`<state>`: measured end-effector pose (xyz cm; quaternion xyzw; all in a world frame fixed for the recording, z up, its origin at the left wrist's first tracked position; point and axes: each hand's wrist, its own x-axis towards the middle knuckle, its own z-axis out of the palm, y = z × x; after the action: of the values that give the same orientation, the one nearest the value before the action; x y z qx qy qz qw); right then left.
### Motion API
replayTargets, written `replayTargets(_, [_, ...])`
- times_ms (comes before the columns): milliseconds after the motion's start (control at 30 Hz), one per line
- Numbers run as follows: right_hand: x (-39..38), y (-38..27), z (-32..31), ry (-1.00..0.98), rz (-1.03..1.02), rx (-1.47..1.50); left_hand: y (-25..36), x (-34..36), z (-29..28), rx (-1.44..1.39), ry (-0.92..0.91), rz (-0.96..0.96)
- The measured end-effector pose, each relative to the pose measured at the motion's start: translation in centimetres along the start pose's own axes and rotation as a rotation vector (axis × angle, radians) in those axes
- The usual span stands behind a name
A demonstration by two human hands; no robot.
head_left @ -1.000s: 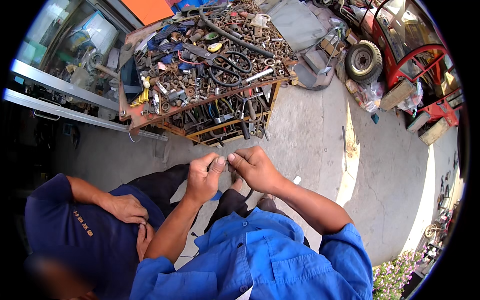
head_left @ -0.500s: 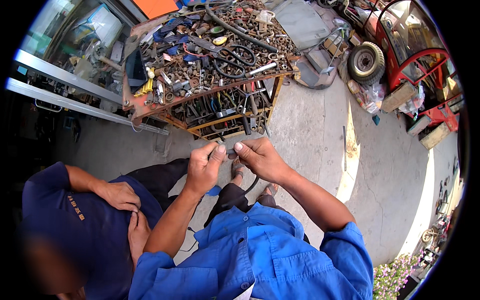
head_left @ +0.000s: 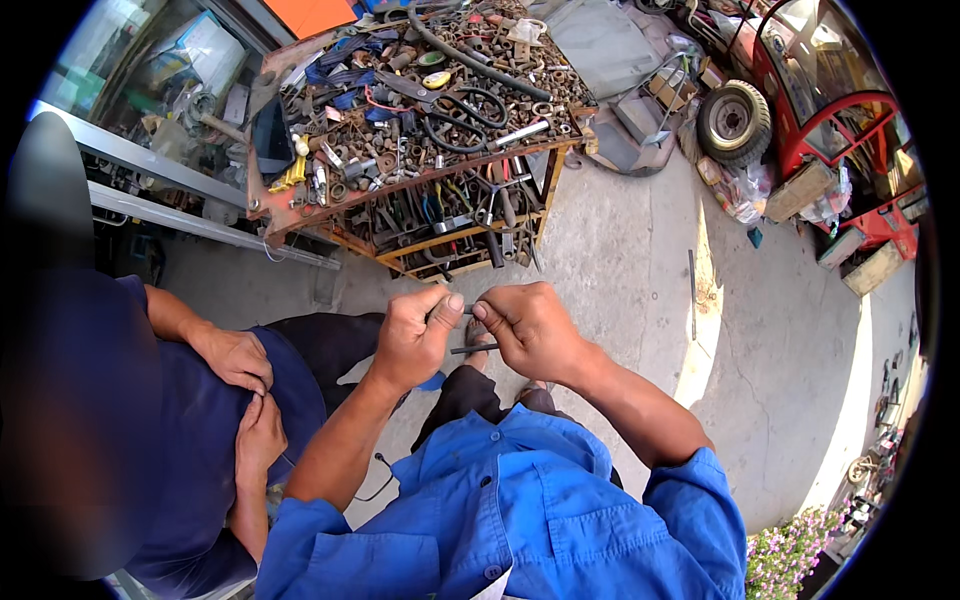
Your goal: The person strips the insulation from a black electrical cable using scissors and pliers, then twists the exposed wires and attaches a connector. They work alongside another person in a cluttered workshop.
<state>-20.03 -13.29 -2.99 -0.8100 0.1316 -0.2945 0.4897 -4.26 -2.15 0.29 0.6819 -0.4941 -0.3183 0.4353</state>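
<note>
Both hands have come lower and nearer: the left hand [head_left: 415, 338] and right hand [head_left: 530, 328] pinch a thin dark rod [head_left: 474, 349] between fingertips, thumbs almost touching.

The left hand [head_left: 415, 335] and the right hand [head_left: 530, 328] are pinching a thin dark metal rod [head_left: 470, 349] between them, thumbs nearly touching. Beyond the hands, a rusty red metal desk [head_left: 300, 205] is carrying heaped bolts, hoses and tools. Left of the hands, a person in a dark blue shirt [head_left: 150, 440] is sitting with hands clasped.
</note>
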Motion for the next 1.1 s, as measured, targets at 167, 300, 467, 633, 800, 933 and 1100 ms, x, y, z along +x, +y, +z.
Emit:
replayTargets(167, [-0.3, 0.4, 0.4, 0.041, 0.022, -0.003, -0.5, 0.0, 0.5, 0.000, 0.015, 0.019])
replayTargets(300, [0.6, 0.0, -1.2, -0.183, 0.660, 0.592, -1.1, -0.2, 0.6, 0.044, 0.009, 0.118])
replayTargets(467, [0.1, -0.1, -0.5, -0.130, 0.611, 0.588, -0.8, -0.2, 0.8, 0.010, 0.028, 0.048])
replayTargets(633, [-0.9, 0.4, 1.5, 0.158, -0.039, -0.104, -0.9, 0.0, 1.4, 0.023, 0.070, 0.033])
replayTargets(800, [0.0, 0.5, 0.1, 0.066, 0.229, 0.218, -0.5, 0.4, 1.3, -0.062, 0.052, -0.056])
replayTargets(933, [0.6, 0.3, -2.4, -0.099, 0.585, 0.697, -0.4, 0.9, 1.1, -0.156, 0.071, -0.021])
replayTargets(1100, [0.2, -0.2, -4.6, -0.127, 0.535, 0.581, 0.4, 0.6, 0.7, -0.304, 0.046, -0.153])
